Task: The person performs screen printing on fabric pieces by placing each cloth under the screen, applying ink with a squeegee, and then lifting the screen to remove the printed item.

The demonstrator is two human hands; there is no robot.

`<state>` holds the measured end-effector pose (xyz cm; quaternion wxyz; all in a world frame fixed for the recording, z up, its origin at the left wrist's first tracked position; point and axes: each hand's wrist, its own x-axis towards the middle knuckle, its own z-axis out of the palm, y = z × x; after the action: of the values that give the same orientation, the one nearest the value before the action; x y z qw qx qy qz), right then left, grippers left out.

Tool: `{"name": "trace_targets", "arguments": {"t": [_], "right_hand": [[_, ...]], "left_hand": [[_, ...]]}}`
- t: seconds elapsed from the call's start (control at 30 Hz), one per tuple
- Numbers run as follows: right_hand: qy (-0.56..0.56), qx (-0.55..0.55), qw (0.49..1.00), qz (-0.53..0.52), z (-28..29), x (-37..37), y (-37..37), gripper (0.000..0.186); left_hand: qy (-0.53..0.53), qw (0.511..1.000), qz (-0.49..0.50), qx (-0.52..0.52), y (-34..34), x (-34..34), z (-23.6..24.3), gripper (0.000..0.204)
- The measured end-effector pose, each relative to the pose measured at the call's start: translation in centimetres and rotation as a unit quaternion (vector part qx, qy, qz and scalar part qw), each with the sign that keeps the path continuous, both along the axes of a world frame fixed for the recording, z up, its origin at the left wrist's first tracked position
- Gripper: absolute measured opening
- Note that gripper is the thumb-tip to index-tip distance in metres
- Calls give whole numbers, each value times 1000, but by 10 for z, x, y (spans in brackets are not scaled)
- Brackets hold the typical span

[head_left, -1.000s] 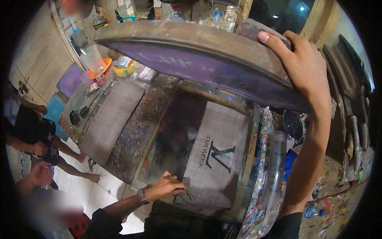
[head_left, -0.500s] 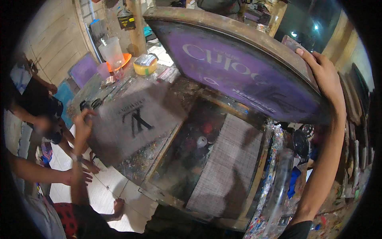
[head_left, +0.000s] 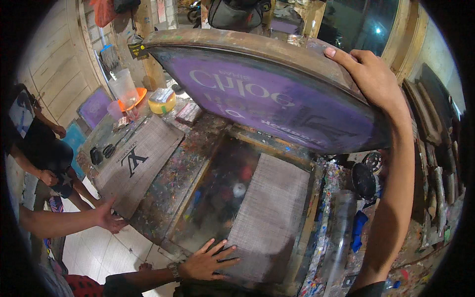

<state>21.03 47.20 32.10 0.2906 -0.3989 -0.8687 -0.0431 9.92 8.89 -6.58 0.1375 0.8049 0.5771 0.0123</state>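
My right hand grips the top edge of a raised screen-printing frame, its thumb over the wooden rim. Purple mesh with pale lettering faces down toward the table. My left hand, fingers spread, is at the near-left edge of a plain grey woven fabric piece on the printing bed; whether it presses on the fabric is hard to tell. To the left lies a second grey piece with a black printed emblem. Another person's hand is at its near corner.
Scissors, a yellow tub and a clear jug stand at the back left. A clear roll and blue cloth lie right of the bed. Wooden frames lean at far right. Another person stands at left.
My left hand has let go of the printed fabric and moved right and nearer, to the plain piece. The printed piece now lies on the table. My right hand still holds the frame up.
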Motion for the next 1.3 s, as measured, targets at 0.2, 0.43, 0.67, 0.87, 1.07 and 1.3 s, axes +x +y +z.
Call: {"name": "trace_targets", "arguments": {"t": [0.2,0.43,0.67,0.87,1.07,1.3], "right_hand": [[-26,-14,1000,-9,6,7,7,86],[-18,27,999,-39,-15,16,-42,81],[9,173,983,52,-120,41,-136,50],[-141,-1,985,95,-259,90,-216,39],[-225,-226,936,151,-302,90,-213,26],[-169,54,980,88,-343,45,-110,19]], "left_hand": [[-8,1000,-9,21,3,4,-1,69],[6,998,-6,54,5,7,3,68],[-496,810,238,204,27,-28,104,66],[-739,498,431,142,5,5,47,54],[-665,565,473,125,-26,-10,-42,37],[-661,577,461,133,-26,-8,-40,30]]}}
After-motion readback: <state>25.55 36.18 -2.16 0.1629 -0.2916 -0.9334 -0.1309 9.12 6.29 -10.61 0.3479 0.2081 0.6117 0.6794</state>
